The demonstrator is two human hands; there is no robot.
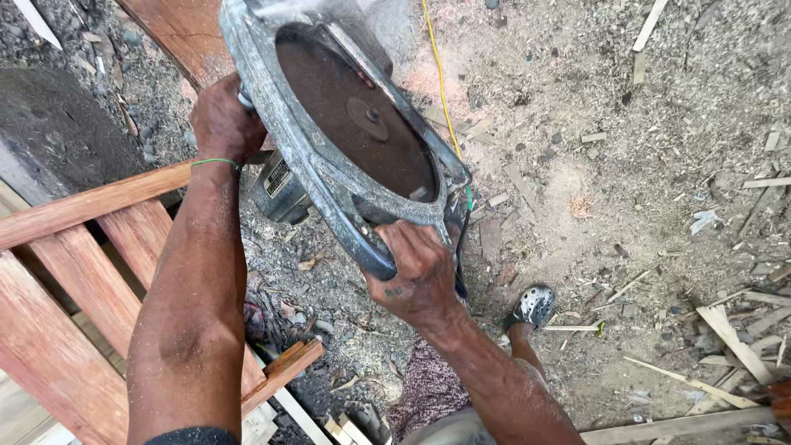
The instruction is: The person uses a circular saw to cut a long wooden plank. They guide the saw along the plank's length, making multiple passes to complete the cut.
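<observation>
I hold a large circular saw [346, 124] tilted up in front of me, its brown round blade [354, 115] facing the camera inside a grey metal guard. My left hand [222, 119] grips the left rim of the guard near the motor housing [280, 185]; a thin green band circles that wrist. My right hand [416, 276] clasps the lower end of the guard. A yellow cord [441, 74] runs up from the saw over the ground.
Reddish wooden planks [74, 272] form a frame at the lower left, another plank [185, 33] lies beyond the saw. Sawdust, wood strips [733, 342] and offcuts cover the dirt ground. My foot in a perforated clog [534, 306] stands below the saw.
</observation>
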